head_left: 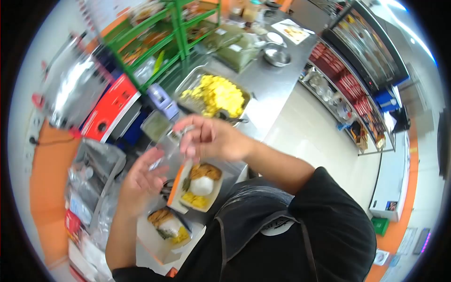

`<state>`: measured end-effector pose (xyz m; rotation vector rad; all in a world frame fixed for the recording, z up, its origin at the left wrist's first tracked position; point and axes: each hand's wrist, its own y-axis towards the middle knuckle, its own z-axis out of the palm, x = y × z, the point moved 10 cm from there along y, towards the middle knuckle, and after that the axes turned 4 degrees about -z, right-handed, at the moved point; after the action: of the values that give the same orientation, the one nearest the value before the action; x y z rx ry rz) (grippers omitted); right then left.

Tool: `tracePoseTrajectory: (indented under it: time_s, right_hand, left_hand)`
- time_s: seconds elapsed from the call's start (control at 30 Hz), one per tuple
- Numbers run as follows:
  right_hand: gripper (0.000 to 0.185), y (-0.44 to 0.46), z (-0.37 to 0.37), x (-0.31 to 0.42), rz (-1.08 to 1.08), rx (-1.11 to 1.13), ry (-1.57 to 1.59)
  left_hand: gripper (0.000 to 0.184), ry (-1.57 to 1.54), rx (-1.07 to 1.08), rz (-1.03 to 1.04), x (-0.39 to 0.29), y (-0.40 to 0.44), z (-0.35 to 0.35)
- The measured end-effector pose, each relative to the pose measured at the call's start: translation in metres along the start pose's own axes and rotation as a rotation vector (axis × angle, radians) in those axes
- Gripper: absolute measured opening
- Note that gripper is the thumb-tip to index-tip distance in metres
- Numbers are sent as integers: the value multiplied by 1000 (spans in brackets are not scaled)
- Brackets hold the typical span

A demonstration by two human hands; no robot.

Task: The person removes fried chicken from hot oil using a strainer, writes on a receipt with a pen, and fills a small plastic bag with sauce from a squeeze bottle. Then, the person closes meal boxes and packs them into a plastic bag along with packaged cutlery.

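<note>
My left hand is raised with its fingers apart, slightly smeared by motion. Across from it, my right hand has its fingers curled inward. Between the hands shows a thin piece of clear plastic; whether the right fingers grip it is hard to see. Just below them, an open food box holds a mound of white rice, brown shredded food and yellow egg. A second open box with similar food lies nearer my body. Beyond my right hand is a metal tray of yellow scrambled egg.
A green rack stands behind the tray, beside green bags and a metal bowl. Clear plastic packaging piles up at the left. A spoon rests at the tray's edge. A display cabinet stands across the floor.
</note>
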<state>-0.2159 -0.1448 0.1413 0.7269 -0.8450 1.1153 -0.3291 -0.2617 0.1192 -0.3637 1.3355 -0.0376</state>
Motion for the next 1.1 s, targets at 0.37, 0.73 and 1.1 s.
tracePoseTrajectory:
  time_s: [0.37,0.73,1.1]
  right_hand:
    - [43,-267,-210,127,-368,-550,-960]
    - [19,-432,-339,179,-164,-619,-1670]
    - [14,-483,-593,261,11,-1045,-1327]
  left_hand:
    - [7,111,-195,-159,78,123,284]
    - [17,-289,-162,-551,173,256,554]
    - [28,-236,261,-332,186,489,721]
